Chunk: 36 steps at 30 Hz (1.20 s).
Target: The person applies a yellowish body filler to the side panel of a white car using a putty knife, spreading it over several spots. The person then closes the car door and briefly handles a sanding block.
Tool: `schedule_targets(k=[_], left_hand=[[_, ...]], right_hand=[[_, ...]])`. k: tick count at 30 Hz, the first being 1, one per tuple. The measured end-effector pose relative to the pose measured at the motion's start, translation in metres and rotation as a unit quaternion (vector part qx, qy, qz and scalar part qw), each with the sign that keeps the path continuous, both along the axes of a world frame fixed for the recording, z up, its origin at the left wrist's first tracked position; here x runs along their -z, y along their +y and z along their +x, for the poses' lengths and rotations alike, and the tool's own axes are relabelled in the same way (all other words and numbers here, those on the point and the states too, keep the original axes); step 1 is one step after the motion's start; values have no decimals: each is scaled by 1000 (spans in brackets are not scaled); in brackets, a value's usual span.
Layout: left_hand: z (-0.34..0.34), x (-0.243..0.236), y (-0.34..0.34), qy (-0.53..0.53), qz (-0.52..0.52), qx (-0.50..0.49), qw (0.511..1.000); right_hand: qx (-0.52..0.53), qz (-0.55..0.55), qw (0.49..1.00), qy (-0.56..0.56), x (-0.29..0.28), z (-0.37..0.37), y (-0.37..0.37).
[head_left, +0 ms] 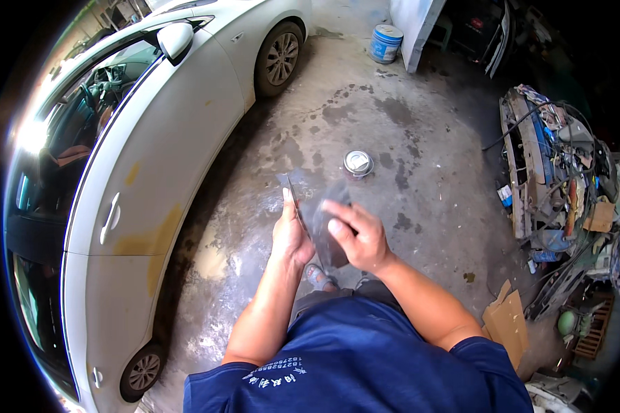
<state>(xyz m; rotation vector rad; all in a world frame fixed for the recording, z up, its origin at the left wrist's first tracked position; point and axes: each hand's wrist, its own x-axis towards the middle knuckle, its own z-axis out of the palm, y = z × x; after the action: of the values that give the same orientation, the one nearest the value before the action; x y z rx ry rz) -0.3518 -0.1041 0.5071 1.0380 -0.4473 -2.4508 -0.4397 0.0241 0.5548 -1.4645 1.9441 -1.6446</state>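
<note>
In front of my body, my left hand (293,237) is closed along a thin flat piece (295,196) that shows nearly edge-on. Facing it, my right hand (362,237) grips a dark grey sheet (333,249), blurred by motion; it could be sandpaper, but its kind is not clear. The two pieces are close together, and I cannot tell whether they touch. Beyond my hands a round metal can (358,164) with a silvery lid stands on the floor. To the left is a white car (145,138) with a yellowish patch (151,237) low on its doors.
A blue and white bucket (386,44) stands at the back by a pale panel (418,34). On the right lies a heap of car parts (565,165) and cables. Cardboard (506,320) sits at the lower right. The concrete floor (427,241) has dark wet spots.
</note>
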Motion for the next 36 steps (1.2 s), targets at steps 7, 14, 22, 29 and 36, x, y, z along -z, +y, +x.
schedule_targets(k=[7,14,22,29,36], left_hand=[[-24,-17,-23,53,-87,-130,986],[-66,-34,-8,-10,-302,-280,911],[-103,-65,30,78,-374,-342,859],[-84,-62,58,89,-386,-271,877],[-45,-59,64,97,-385,-233,888]], right_hand=[[-12,-32,997,-72,30,-29,12],[-49,-68,919,-386,24,-98,-21],[-269,60,876,-395,14,-121,15],[-354,134,869,-318,-17,-159,-28],[-359,91,919,-137,-19,-138,-31]])
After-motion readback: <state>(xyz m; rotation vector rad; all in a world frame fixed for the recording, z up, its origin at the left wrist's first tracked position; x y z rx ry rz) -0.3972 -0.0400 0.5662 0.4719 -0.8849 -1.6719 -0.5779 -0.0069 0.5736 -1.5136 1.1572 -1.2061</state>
